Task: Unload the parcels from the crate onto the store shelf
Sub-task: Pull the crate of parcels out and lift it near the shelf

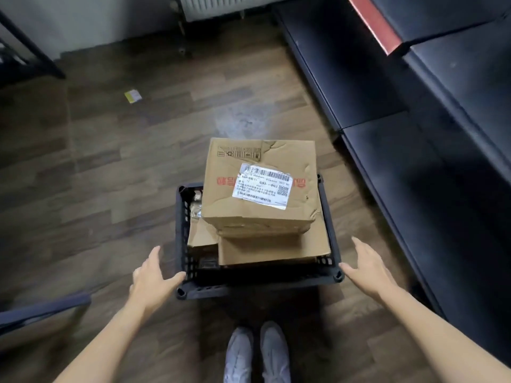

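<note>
A black plastic crate [257,283] stands on the wooden floor in front of my feet. On top of its load lies a large dented cardboard parcel [260,161] with a white shipping label. Below it sits a flatter cardboard parcel [273,248], and a smaller one [200,239] lies at the crate's left. My left hand [152,277] is spread open beside the crate's near left corner, thumb close to the rim. My right hand [365,268] is spread open beside the near right corner. Neither hand holds anything. The dark store shelf [414,150] runs along the right.
A yellow and white slip of paper [132,95] lies on the floor at the far left. A radiator [221,5] hangs on the back wall. A dark frame [25,51] stands at the far left, and a dark bar [41,310] lies near my left arm.
</note>
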Demonstrator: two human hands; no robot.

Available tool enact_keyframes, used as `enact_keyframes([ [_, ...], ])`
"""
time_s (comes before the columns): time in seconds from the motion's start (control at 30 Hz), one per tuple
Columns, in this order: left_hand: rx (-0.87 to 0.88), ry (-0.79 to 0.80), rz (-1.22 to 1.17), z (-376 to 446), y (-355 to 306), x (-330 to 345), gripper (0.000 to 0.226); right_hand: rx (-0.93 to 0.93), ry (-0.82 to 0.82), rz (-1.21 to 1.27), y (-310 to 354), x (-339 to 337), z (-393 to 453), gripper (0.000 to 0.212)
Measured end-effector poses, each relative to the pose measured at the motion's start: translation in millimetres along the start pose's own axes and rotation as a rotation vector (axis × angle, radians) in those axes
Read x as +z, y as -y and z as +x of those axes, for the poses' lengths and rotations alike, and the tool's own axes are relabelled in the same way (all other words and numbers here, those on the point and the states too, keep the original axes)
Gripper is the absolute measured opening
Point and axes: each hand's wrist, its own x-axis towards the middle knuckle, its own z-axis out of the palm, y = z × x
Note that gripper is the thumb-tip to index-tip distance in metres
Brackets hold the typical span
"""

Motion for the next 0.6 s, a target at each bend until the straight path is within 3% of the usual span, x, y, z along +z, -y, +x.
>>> enact_keyframes([
  [0.33, -0.117, 0.002, -0.204, 72.6, 61.4, 125.9, 0.089, 0.059, -0.02, 0.146, -58.4, 108.9, 78.4, 0.081],
  [0.6, -0.071, -0.21, -0.327, 87.7, 89.3, 158.3, 0.089, 0.029, -0.133, 0.342, -74.2, 144.9, 89.2, 0.081],
])
